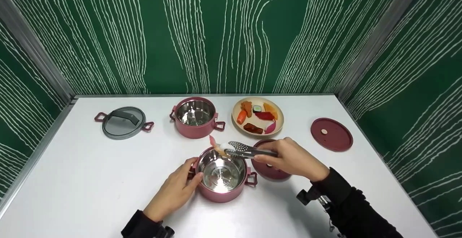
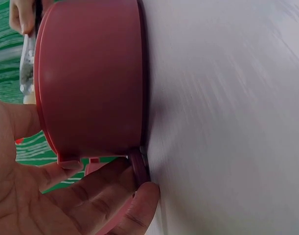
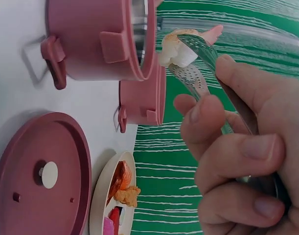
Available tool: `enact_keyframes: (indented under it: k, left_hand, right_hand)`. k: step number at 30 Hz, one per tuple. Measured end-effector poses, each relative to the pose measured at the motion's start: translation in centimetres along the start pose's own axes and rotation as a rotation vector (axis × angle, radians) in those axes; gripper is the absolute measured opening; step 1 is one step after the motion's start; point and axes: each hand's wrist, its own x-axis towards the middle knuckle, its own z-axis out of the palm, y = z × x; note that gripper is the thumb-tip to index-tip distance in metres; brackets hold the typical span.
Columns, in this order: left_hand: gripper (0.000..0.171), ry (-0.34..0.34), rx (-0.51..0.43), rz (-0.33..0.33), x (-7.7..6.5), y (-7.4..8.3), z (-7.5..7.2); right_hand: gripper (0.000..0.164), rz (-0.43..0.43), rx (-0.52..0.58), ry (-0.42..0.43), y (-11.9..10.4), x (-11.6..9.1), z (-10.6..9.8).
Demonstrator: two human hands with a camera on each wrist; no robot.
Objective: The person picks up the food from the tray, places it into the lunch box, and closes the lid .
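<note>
My left hand point(image 1: 177, 189) holds the near pink pot point(image 1: 221, 196) at its left side. The thumb is at the rim, and in the left wrist view the fingers curl around the side handle point(image 2: 138, 166). My right hand point(image 1: 294, 158) grips metal tongs point(image 1: 241, 146) with perforated tips. Between those tips is a shrimp sushi point(image 3: 181, 53), white rice below and a pink tail sticking out. It hangs over the far rim of the pot, whose shiny steel inside point(image 1: 220, 171) shows no food.
Behind stands a second pink pot point(image 1: 195, 131). Right of it, a cream plate point(image 1: 252, 120) carries several toy foods. One burgundy lid point(image 1: 272, 174) lies partly under my right hand, another point(image 1: 337, 137) further right. A grey-rimmed glass lid point(image 1: 121, 127) lies at left. Green walls enclose the white table.
</note>
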Motion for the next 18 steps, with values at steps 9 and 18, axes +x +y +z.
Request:
enact_keyframes:
  k: [9, 18]
  left_hand:
    - [0.05, 0.012, 0.016, 0.01, 0.2, 0.0, 0.0]
    - [0.051, -0.002, -0.001, -0.011, 0.2, 0.1, 0.1]
  right_hand:
    - [0.022, -0.101, -0.172, 0.045, -0.9, 0.4, 0.8]
    - [0.025, -0.182, -0.293, 0.045, -1.5, 0.9, 1.2]
